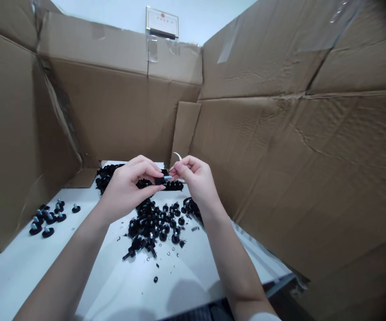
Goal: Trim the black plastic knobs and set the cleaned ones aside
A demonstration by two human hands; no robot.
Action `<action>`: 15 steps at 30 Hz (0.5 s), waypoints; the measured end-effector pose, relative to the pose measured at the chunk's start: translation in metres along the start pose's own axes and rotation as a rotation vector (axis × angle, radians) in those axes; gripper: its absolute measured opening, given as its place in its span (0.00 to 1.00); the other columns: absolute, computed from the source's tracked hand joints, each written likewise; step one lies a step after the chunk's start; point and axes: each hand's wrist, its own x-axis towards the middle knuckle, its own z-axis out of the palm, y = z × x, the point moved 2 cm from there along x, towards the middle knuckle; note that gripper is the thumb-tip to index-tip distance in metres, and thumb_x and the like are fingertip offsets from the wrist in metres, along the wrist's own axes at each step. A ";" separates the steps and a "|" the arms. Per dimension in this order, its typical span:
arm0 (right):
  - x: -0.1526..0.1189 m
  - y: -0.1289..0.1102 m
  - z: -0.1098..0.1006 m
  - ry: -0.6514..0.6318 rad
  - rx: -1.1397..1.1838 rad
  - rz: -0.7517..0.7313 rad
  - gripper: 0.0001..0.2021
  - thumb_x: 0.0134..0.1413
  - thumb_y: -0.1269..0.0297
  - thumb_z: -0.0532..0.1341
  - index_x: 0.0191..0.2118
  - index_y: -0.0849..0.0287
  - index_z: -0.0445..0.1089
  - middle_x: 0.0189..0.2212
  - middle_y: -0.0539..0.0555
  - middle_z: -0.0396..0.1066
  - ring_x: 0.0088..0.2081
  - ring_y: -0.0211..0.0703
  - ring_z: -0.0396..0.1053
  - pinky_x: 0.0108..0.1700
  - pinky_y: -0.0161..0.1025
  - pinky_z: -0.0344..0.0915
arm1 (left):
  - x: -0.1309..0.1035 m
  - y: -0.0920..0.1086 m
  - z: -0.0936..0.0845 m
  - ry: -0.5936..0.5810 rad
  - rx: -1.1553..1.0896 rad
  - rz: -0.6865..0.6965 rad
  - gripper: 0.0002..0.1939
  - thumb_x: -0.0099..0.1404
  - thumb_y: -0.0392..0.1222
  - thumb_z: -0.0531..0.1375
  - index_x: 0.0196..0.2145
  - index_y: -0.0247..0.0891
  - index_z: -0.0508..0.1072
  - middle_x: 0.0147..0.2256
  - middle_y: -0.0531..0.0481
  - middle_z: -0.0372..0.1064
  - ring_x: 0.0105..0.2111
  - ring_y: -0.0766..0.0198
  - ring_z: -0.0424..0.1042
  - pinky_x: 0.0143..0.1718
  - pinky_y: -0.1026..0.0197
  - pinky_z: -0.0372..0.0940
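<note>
Near the middle of the view, my left hand (127, 185) pinches a black-headed screw (159, 180) between thumb and fingers. The screw's bare metal shank points right, toward my right hand (195, 178). The right fingers are closed on a thin tool with a pale curved tip (178, 155), which sticks up above them. Its exact kind is not clear, and the fingers hide most of it. Below the hands lies a loose pile of black-headed screws (154, 223), many with metal shanks showing.
Several black-headed screws (47, 217) stand in a group on the left of the white table (102, 276). More black parts (107, 176) lie heaped behind my hands. Small black scraps dot the front. Cardboard walls (112, 116) enclose the left, back and right.
</note>
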 end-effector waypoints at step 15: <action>0.006 -0.004 -0.026 0.560 -0.384 -0.304 0.08 0.56 0.63 0.58 0.27 0.58 0.62 0.23 0.46 0.69 0.21 0.34 0.72 0.25 0.32 0.64 | 0.004 -0.016 -0.024 0.095 -0.043 -0.203 0.11 0.53 0.40 0.68 0.32 0.37 0.71 0.28 0.54 0.65 0.27 0.71 0.67 0.29 0.68 0.65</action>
